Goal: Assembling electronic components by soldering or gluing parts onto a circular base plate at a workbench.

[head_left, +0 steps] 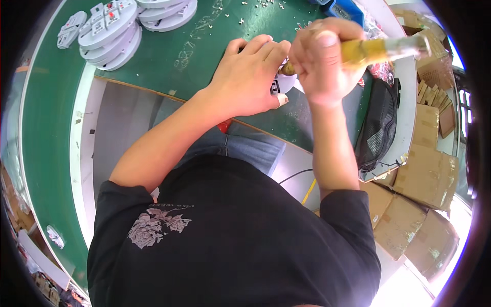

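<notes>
On the green bench, a round white plastic part with black marks lies mostly hidden under my left hand. My left fingers curl over its far side and the thumb, with a pale wrap at its tip, presses near its close edge. My right hand is closed round a yellow screwdriver-like tool with a pale, metallic rear end. Its brownish tip reaches the white part beside my left fingers. The tool's rear end is blurred, and the exact contact point is hidden.
Stacked round white plastic housings stand at the far left of the green bench. Small loose metal pieces lie scattered at the back. A blue bin is at the back right, a black mesh bag at right, and cardboard boxes beyond.
</notes>
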A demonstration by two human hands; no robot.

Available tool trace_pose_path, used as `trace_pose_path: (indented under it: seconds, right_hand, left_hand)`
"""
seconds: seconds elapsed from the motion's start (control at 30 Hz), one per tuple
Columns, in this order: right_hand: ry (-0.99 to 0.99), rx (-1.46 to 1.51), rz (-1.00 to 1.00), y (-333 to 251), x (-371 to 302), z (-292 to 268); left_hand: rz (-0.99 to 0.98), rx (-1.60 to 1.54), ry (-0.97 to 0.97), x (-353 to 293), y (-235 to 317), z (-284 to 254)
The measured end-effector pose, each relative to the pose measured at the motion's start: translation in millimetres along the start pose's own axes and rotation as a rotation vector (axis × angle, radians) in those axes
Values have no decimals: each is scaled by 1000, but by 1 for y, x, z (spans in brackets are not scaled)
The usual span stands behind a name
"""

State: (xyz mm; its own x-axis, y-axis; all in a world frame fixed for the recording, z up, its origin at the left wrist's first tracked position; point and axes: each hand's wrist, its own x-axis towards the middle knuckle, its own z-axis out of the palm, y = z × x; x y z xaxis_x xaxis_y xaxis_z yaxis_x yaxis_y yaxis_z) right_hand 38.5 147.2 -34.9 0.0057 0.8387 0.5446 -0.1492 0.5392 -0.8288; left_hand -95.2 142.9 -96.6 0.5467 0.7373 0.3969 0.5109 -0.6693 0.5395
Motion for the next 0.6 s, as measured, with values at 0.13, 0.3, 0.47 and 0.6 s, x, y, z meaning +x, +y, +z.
trace_pose_path:
  seconds: [0.13,0.3,0.47,0.6]
  right_hand:
    - [112,-85,50,-20,-3,1]
    - [300,182,-38,-103,14,-50]
    - [287,-91,451,-89,-16,-70]
    - [100,-348,687,-79,-27,-33]
  left_hand:
    - [-23,11,-4,1,24,-10]
    - [-104,4,-100,17,51,-17]
    - [-194,-1373,262,11,21,-8]
    - [-219,-1735,246,11,42,-6]
